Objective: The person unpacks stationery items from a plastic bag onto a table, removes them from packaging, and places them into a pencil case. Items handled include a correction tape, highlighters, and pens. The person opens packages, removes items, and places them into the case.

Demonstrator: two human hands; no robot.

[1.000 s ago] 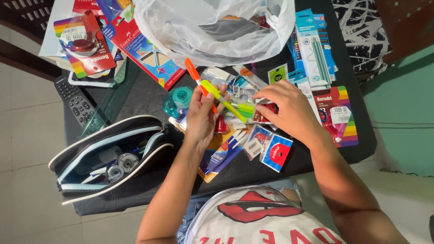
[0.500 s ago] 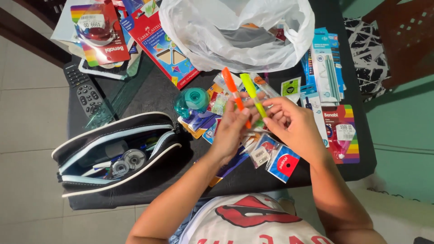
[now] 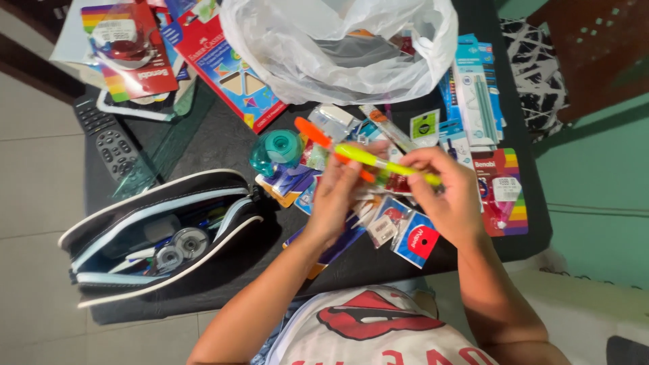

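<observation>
Head view: both hands met over the stationery pile.
Yellow highlighter (image 3: 378, 162): long axis ran left-right, pinched by right hand (image 3: 443, 196).
Orange highlighter (image 3: 324, 145): pinched by left hand (image 3: 341, 196), slanting up-left.

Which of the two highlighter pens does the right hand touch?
The yellow highlighter: the right hand grips its end, while the orange highlighter sits only in the left hand.
</observation>
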